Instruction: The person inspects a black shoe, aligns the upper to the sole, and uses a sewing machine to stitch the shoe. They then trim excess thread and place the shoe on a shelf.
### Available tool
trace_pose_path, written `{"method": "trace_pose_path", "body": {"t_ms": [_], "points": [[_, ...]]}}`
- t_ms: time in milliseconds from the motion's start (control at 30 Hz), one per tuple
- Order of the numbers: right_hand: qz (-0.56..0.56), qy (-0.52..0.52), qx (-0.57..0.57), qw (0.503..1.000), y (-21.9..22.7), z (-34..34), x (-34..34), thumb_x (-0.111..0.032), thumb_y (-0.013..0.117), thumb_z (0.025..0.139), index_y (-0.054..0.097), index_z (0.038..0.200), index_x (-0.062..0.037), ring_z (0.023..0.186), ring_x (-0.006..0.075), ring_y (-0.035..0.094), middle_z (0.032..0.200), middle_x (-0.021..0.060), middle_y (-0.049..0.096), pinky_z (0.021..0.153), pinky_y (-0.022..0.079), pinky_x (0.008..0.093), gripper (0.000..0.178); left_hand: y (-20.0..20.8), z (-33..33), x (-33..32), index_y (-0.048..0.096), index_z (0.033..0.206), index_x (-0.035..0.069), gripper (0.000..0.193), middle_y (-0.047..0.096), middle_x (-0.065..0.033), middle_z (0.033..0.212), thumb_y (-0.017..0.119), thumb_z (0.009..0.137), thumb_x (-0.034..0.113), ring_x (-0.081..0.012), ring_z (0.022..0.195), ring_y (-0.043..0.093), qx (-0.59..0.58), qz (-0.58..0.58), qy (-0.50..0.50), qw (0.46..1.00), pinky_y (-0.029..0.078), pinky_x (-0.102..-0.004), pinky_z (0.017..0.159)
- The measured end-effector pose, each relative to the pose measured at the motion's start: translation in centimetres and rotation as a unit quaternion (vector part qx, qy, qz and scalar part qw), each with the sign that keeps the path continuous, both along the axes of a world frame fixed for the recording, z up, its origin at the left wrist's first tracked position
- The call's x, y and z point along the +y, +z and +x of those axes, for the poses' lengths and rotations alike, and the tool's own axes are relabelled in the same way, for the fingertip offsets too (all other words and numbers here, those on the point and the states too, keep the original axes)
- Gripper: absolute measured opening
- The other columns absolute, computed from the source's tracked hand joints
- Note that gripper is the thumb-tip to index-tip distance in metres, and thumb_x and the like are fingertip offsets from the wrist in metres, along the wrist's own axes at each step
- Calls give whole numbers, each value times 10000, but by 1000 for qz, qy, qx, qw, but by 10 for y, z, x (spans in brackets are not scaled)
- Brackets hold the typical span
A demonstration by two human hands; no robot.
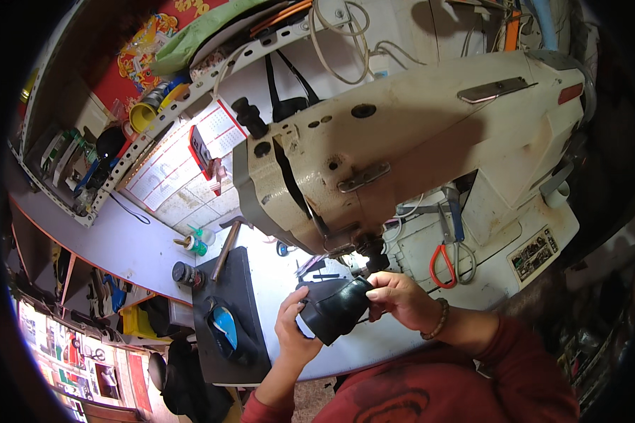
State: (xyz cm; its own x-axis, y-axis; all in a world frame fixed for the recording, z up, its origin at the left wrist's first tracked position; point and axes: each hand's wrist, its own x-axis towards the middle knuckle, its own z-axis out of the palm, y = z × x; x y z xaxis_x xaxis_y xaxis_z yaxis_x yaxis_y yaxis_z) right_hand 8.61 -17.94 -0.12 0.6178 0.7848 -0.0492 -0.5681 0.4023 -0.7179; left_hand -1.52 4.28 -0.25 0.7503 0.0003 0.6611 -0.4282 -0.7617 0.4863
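A person is holding a black leather shoe upper just on the near side of the sewing machine, below its head. The left hand is grasping the end farther from the machine; the right hand is pinching the edge nearest it. Uneven pulling could be creasing or skewing the curved leather, and fingers straying beneath the machine's head could be risking a pinch.

The leather piece is glossy black — at its one o'clock a cream sewing machine, at two red-looped scissors, at nine a black mat — and the desk is white.
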Motion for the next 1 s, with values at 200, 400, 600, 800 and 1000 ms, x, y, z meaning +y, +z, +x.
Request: {"method": "trace_pose_path", "body": {"t_ms": [200, 400, 600, 800, 1000], "points": [[-106, 36, -68, 991, -1, 12, 2, -154, 590, 913, 600, 780, -37, 479, 79, 495, 572, -3, 516, 525, 465, 219, 177, 18, -16, 13, 424, 1143, 101, 691, 615, -159, 1219, 823, 580, 62, -352, 1107, 605, 71, 99, -10, 993, 402, -580, 1006], [-96, 91, 3, 991, -6, 18, 4, -73, 559, 859, 609, 779, -12, 519, 152, 606, 644, 50, 592, 517, 500, 267, 112, 20, -16, 20, 426, 1152, 102, 681, 618, -149, 1222, 825, 601, 66, -336, 1110, 608, 96, 107, -20, 989, 387, -583, 1022], [-112, 113, 7, 987, -4, 19, 10, -56, 555, 847, 608, 795, 1, 563, 176, 648, 668, 78, 619, 568, 532, 262, 94, 19, -17, 27, 427, 1166, 103, 700, 620, -147, 1222, 836, 600, 70, -336, 1111, 611, 110, 103, -24, 988, 378, -585, 1030], [-98, 110, 23, 989, -1, 20, 11, -121, 569, 893, 578, 785, -33, 551, 164, 637, 641, 29, 560, 548, 545, 277, 140, 16, -15, 34, 430, 1166, 109, 707, 636, -162, 1193, 865, 609, 130, -344, 1105, 620, 116, 90, -25, 989, 343, -579, 1058], [-78, 123, 13, 989, 5, 16, 9, -117, 579, 906, 564, 843, -58, 574, 145, 646, 668, 24, 572, 559, 541, 259, 87, 18, -19, 27, 443, 1200, 93, 728, 611, -168, 1231, 860, 603, 114, -357, 1133, 600, 106, 77, -24, 991, 353, -572, 1058]]}}
